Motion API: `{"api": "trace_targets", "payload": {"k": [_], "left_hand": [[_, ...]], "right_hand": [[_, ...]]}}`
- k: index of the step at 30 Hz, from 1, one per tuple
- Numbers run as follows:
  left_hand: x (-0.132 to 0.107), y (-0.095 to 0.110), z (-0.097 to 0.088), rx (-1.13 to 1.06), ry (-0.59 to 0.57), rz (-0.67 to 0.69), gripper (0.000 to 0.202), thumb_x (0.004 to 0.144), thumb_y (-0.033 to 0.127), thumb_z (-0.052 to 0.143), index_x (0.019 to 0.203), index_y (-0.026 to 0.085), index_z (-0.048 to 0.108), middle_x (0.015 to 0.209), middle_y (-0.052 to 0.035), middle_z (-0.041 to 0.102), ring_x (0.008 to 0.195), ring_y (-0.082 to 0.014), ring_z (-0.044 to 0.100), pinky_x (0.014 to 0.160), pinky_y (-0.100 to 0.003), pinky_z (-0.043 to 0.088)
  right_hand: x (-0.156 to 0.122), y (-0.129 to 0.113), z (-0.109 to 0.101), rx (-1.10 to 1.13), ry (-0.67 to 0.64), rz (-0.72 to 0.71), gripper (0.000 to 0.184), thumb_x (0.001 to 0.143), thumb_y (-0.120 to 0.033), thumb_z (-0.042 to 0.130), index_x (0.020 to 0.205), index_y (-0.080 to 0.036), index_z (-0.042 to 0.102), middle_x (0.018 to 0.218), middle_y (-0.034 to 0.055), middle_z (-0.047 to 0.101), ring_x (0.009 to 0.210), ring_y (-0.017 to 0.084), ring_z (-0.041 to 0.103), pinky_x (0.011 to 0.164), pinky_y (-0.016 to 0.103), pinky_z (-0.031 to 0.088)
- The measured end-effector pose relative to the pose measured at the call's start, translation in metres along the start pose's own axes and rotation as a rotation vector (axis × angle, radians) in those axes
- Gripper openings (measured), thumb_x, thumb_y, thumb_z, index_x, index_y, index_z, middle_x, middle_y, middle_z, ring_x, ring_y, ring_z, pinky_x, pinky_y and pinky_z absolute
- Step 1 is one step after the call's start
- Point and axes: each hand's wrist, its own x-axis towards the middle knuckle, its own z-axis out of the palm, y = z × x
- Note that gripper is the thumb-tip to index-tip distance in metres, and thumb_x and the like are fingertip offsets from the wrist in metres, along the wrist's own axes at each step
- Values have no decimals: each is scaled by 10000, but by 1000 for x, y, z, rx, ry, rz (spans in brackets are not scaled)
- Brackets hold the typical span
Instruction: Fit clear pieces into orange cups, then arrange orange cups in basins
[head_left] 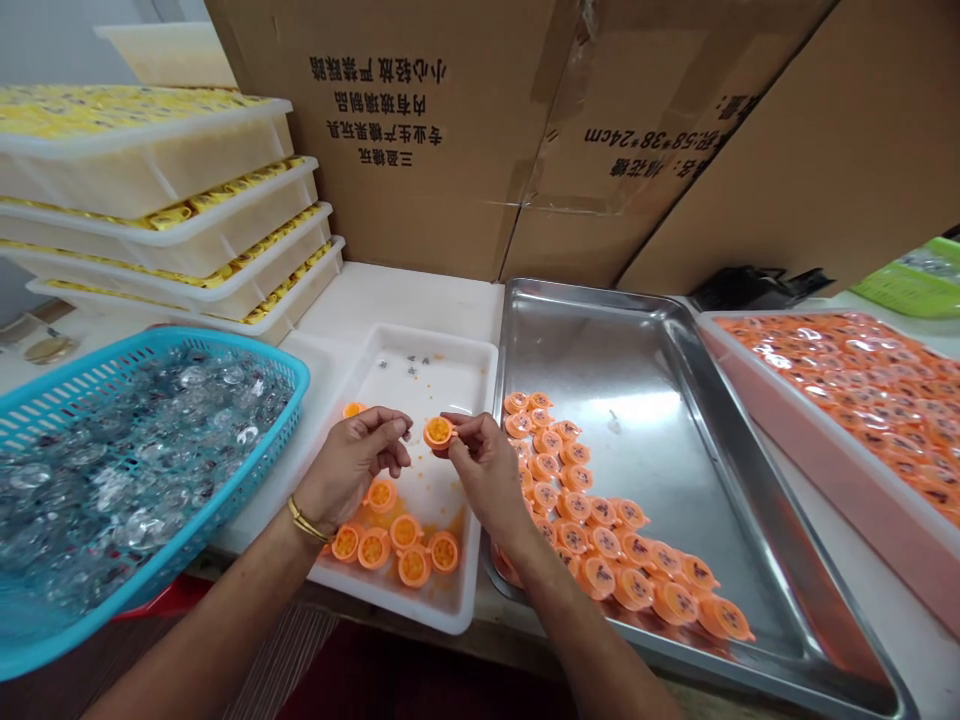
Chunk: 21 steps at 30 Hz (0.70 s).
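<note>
My right hand pinches a small orange cup filled with orange beads over a white tray. My left hand is beside it, fingers curled in a pinch near the cup; what it holds is too small to make out. Several filled open orange cups sit in the white tray below my hands. To the right, a steel tray holds rows of sealed orange cups.
A blue basket of clear lids stands at left. Stacked white trays with yellow items sit behind it. A pink-white tray of sealed orange cups is at right. Cardboard boxes wall the back.
</note>
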Motion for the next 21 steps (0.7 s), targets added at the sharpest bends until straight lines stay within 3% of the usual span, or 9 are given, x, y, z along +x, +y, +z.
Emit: {"api": "trace_targets", "payload": {"k": [3, 7, 11, 15, 21], "left_hand": [[0, 2, 5, -12, -18, 63, 208, 753, 333, 665, 824, 143, 619, 625, 2, 599, 527, -87, 544, 466, -181, 406], [1, 6, 6, 4, 57, 144, 204, 741, 320, 688, 820, 137, 647, 659, -4, 613, 528, -69, 517, 463, -169, 384], [3, 7, 6, -155, 89, 42, 214, 687, 292, 736, 795, 121, 668, 668, 5, 601, 510, -36, 478, 463, -142, 378], [4, 4, 11, -248, 74, -66, 259, 646, 282, 767, 811, 105, 674, 628, -4, 604, 530, -60, 528, 470, -147, 414], [1, -1, 17, -168, 31, -26, 230, 702, 287, 716, 863, 129, 672, 648, -13, 629, 575, -92, 572, 504, -177, 451]], "right_hand": [[-4, -3, 2, -63, 21, -41, 127, 793, -287, 590, 774, -185, 518, 1079, 86, 640, 809, 154, 656, 728, 332, 572], [-2, -7, 2, 125, 70, 2, 104, 778, -229, 586, 760, -186, 493, 1062, 68, 644, 792, 145, 661, 722, 338, 586], [-1, -7, 4, 244, 38, 83, 99, 762, -205, 592, 759, -179, 497, 1024, 52, 660, 781, 148, 669, 723, 340, 593], [-3, -3, 7, 246, 36, 92, 106, 751, -200, 606, 748, -177, 503, 1010, 45, 666, 755, 148, 671, 719, 345, 595], [-5, -3, 5, 199, 57, 62, 107, 757, -228, 610, 761, -183, 513, 1019, 41, 663, 749, 149, 670, 711, 350, 594]]}}
